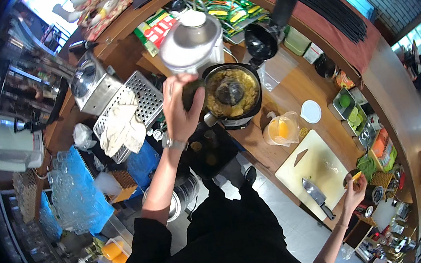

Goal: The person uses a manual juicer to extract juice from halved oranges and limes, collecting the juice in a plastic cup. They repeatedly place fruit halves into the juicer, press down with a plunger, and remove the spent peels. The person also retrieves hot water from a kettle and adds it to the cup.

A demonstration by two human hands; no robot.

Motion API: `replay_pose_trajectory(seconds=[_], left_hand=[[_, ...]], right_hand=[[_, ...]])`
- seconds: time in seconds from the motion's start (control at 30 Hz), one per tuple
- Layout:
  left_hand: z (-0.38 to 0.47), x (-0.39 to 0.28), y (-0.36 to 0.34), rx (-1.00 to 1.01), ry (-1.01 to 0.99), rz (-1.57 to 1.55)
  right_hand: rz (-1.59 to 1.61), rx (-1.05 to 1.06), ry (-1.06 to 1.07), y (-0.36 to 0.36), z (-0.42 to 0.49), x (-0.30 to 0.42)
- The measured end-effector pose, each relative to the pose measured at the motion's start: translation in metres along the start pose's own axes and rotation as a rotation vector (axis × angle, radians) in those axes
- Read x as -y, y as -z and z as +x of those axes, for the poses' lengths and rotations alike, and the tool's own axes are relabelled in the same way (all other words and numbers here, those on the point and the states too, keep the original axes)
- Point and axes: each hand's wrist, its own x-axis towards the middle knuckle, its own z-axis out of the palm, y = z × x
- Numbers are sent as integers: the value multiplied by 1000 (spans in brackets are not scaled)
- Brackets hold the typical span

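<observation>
My left hand [184,111] is beside the citrus juicer [232,93], its fingers around a dark green rounded thing [193,94], perhaps a fruit half, at the bowl's edge. Pulp coats the juicer bowl around a dark reamer. A black cover with a long handle [262,40] is raised behind the bowl. Out to the right, my right hand [355,188] holds a cut fruit piece [355,177] with orange flesh and dark peel, past the edge of the white cutting board [319,165]. A black-handled kitchen knife [314,193] lies on that board.
A bagged plastic jug [281,130] with orange contents and a white lid [311,111] sit between juicer and board. Metal containers of limes [355,117] line the counter's right side. To the left are a perforated metal tray [142,92] with a cloth [123,126] and several glasses [68,192].
</observation>
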Motion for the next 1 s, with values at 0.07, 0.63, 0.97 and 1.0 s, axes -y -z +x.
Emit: replay_pose_trajectory(seconds=[0.07, 0.63, 0.97, 1.0], left_hand=[[-40, 10, 23, 39, 96, -66], [-110, -37, 60, 469, 282, -632], [11, -1, -26, 238, 234, -41], [19, 5, -35, 399, 298, -76]], right_hand=[[144, 124, 120, -19, -30, 38], [1077, 1532, -581, -205, -194, 220], [384, 373, 617, -241, 12, 354], [385, 278, 738, -247, 27, 375]])
